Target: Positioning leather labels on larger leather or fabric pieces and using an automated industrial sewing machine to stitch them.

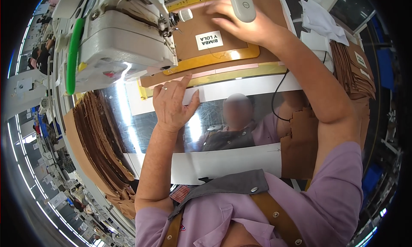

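My left hand [173, 103] lies with fingers spread at the near edge of a flat yellow template [240, 53], its fingertips touching that edge beside the sewing machine [124, 45]. Within the template sits a brown panel [189, 45] bearing a white printed label [209, 40]. Stretched across from the right, my right hand [244, 25] rests at the panel's far side, thumb and fingers apart. A white rounded device [242, 6] hides part of it. Neither hand grips anything that I can see. Pale pink strips [236, 68] run along the template's near side.
A stack of brown pieces [96, 135] stands at the left, and another [352, 71] at the right. White cloth [324, 21] lies at the far right. A black cable [274, 101] curves over the shiny metal tabletop [206, 122]. A green bar [75, 56] fronts the machine.
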`<state>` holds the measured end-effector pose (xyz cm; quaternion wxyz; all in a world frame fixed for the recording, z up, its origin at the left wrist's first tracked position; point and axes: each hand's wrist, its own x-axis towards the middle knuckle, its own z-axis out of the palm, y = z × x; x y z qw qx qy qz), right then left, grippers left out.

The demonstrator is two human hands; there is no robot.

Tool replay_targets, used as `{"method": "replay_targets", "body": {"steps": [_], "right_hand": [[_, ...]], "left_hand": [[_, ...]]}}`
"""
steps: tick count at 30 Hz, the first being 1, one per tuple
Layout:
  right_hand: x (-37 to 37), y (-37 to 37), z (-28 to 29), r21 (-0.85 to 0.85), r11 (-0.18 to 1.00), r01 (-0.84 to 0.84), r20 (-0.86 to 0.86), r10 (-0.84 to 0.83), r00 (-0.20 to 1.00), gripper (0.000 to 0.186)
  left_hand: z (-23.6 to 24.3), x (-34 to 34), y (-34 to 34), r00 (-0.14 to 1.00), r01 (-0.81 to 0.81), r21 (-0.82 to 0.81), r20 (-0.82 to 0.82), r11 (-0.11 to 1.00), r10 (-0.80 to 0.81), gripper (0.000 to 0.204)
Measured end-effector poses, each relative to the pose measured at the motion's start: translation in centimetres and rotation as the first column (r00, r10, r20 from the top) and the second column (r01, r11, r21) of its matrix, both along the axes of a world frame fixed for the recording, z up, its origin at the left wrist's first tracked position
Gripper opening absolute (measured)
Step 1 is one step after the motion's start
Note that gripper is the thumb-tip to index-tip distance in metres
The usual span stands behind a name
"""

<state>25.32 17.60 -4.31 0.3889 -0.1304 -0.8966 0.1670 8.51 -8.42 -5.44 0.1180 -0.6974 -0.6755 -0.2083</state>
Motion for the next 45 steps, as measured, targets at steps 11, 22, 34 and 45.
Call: {"method": "replay_targets", "body": {"steps": [11, 22, 34, 45], "right_hand": [[-7.4, 0.3, -1.8, 0.208, 0.978, 0.004, 0.331, -0.074, 0.941, 0.033], [-7.8, -0.3, -1.9, 0.393, 0.917, 0.069, 0.107, -0.121, 0.987, 0.027], [-7.3, -1.1, -1.6, 0.263, 0.964, 0.051, 0.213, -0.109, 0.971, 0.034], [-7.8, -2.6, -1.4, 0.191, 0.977, 0.093, 0.353, -0.157, 0.922, 0.055]], "left_hand": [[-0.3, -8.5, 1.9, 0.876, -0.133, -0.01, 0.466, 0.991, 0.122, 0.037], [3.6, -7.4, 11.3, 0.984, 0.172, -0.164, 0.071, 0.971, -0.162, 0.026], [-0.1, -15.5, 14.0, 0.862, 0.478, -0.111, -0.128, 0.871, -0.49, 0.021], [-2.1, -13.0, 5.2, 0.997, 0.057, -0.088, 0.05, 0.994, -0.053, 0.025]]}}
